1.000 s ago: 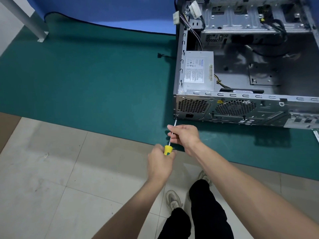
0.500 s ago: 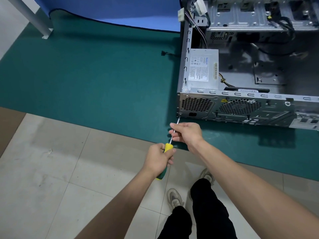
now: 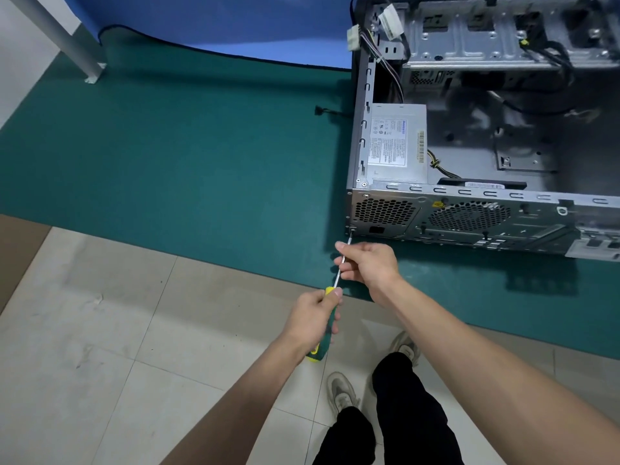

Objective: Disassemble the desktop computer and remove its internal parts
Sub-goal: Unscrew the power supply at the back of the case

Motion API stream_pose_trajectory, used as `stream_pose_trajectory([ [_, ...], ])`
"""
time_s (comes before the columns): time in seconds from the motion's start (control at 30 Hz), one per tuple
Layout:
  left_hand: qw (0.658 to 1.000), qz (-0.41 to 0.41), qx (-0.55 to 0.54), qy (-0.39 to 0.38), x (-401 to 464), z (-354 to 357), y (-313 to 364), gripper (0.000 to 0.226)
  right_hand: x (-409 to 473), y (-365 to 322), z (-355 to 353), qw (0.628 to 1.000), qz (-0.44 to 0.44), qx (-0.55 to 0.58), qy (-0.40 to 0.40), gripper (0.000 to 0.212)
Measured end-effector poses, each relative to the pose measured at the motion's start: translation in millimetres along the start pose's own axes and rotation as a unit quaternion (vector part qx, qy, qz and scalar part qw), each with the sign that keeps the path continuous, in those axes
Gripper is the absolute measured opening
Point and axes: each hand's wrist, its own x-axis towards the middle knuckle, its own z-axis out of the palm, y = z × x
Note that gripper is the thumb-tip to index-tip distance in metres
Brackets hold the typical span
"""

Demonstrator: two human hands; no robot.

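An open grey computer case lies on its side on a green mat. A silver power supply sits in its near left corner. My left hand grips the green and yellow handle of a screwdriver. My right hand pinches the metal shaft. The tip meets a screw at the lower left corner of the rear panel.
Loose cables with white connectors hang at the case's far left. A small black connector lies on the mat. A white table leg stands far left. My feet are on the tiled floor below.
My left hand has slid back along the handle, so more of the green grip shows. The view has shifted slightly; the tip stays at the same screw.
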Motion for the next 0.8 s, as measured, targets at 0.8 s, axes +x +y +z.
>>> stream_pose_trajectory([
  [0.8,0.995,-0.022,-0.092,0.02,-7.0,17.1,-2.1,0.026,7.9,-10.7,-6.6,0.992,0.001,0.13,0.009,0.007],
])
